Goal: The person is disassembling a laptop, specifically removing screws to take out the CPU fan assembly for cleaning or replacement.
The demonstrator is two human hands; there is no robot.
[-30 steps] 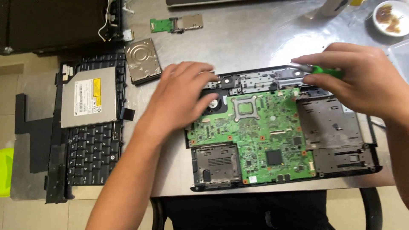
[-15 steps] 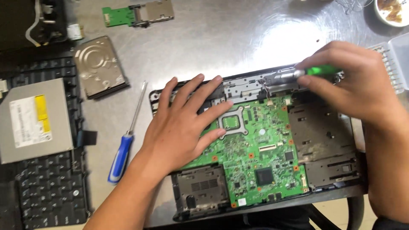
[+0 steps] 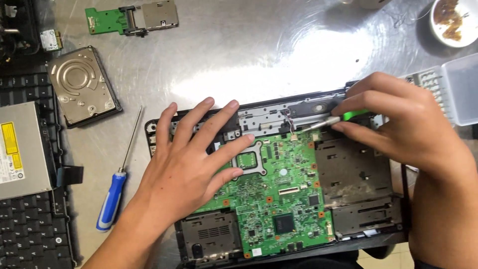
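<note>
Left hand [image 3: 186, 164] spread flat, fingers splayed, pressing on the green motherboard [image 3: 279, 199] in the open laptop base [image 3: 358, 174] at lower centre. Right hand [image 3: 403, 124] at right, pinching a green-handled screwdriver [image 3: 333, 118], tip at the board's upper edge. Blue-handled screwdriver [image 3: 117, 184] lying loose on the steel bench [image 3: 259, 55], lower left; hard drive [image 3: 82, 84] upper left.

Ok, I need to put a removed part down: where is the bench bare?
Bare metal bench lies between the small green card and the dish, above the laptop base. The left edge is crowded: hard drive, optical drive, keyboard.
</note>
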